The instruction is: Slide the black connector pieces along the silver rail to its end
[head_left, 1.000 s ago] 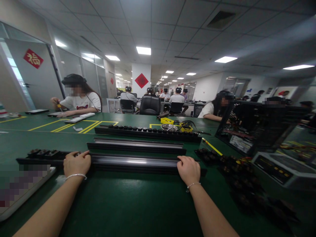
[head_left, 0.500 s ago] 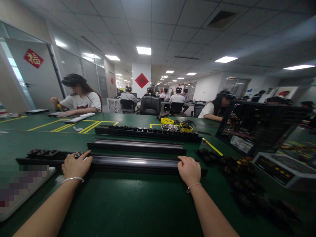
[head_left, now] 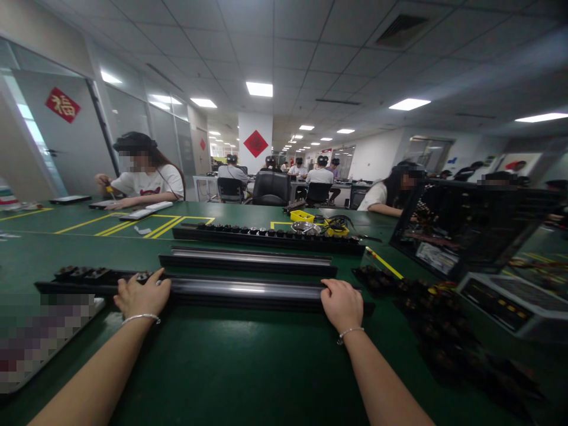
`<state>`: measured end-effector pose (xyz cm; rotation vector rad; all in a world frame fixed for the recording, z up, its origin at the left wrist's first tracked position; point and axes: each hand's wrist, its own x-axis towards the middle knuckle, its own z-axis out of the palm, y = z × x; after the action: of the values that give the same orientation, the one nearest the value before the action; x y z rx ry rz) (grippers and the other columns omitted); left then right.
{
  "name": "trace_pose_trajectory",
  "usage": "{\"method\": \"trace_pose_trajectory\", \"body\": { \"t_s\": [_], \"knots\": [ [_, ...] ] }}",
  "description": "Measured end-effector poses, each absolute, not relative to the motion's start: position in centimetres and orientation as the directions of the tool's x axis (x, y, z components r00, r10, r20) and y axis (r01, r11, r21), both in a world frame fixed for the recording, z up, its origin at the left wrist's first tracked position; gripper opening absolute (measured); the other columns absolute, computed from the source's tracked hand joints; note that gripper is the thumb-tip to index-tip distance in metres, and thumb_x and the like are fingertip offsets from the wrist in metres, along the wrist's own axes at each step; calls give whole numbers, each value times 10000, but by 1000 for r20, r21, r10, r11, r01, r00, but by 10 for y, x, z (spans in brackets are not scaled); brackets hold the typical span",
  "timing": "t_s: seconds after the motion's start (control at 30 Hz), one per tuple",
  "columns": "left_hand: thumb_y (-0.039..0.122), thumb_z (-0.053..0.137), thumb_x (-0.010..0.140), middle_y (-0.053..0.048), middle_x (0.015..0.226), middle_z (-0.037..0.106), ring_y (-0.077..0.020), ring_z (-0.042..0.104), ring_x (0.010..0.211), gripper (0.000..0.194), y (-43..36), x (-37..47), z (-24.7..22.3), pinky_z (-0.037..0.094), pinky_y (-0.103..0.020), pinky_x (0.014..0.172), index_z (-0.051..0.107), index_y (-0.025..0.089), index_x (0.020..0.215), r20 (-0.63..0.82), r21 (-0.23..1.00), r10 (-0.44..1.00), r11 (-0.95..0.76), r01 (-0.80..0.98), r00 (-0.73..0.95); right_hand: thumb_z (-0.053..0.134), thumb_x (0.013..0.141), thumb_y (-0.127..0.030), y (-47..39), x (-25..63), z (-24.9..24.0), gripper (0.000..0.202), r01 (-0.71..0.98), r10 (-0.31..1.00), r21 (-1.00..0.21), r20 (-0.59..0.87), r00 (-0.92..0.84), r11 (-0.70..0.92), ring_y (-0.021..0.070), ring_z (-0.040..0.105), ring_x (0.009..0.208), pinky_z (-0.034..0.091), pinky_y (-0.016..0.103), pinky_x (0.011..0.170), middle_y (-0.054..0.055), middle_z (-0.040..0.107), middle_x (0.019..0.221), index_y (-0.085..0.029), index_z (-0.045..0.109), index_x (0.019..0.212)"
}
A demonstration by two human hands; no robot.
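A long black rail (head_left: pixel 244 288) with a shiny grey channel lies across the green table (head_left: pixel 231 367) in front of me. My left hand (head_left: pixel 142 294) is on its left part, fingers bent over a small dark part in the channel. Several small black parts (head_left: pixel 82 273) sit in the rail's left end. My right hand (head_left: pixel 342 302) grips the rail near its right end, fingers curled over the far edge. Just behind lies a shorter rail (head_left: pixel 248 258), and beyond it a rail filled with small black parts (head_left: pixel 266 235).
A pile of black parts (head_left: pixel 444 325) and a power supply box (head_left: pixel 506 302) lie at the right, below an open computer case (head_left: pixel 465 231). Yellow trays (head_left: pixel 302 217) stand farther back. A pixelated white-edged object (head_left: pixel 44 343) is at lower left. People sit across the table.
The view has shifted slightly. My left hand is a little farther right in the picture, still on the rail. My right hand keeps its hold.
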<state>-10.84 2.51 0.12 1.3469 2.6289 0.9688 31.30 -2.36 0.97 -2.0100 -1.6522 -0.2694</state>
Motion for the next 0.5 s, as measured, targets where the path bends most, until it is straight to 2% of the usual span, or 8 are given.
{"method": "trace_pose_trajectory", "body": {
  "t_s": [0.2, 0.5],
  "knots": [
    [459, 362, 766, -109, 1386, 298, -330, 157, 1325, 504, 24, -107, 4, 177, -475, 1041, 496, 307, 1228, 240, 498, 747, 453, 739, -619, 387, 770, -224, -22, 314, 9, 348, 960, 847, -261, 482, 223, -104, 171, 510, 1018, 313, 309, 871, 6, 643, 1057, -241, 659, 985],
    [428, 395, 754, -73, 1354, 370, -312, 207, 1311, 484, 26, -105, 3, 205, -460, 1044, 534, 299, 1199, 267, 517, 730, 441, 733, -629, 369, 779, -237, -23, 314, 9, 361, 958, 856, -261, 465, 228, -114, 178, 505, 1032, 315, 326, 861, 10, 639, 1067, -246, 652, 1004]
  ]
}}
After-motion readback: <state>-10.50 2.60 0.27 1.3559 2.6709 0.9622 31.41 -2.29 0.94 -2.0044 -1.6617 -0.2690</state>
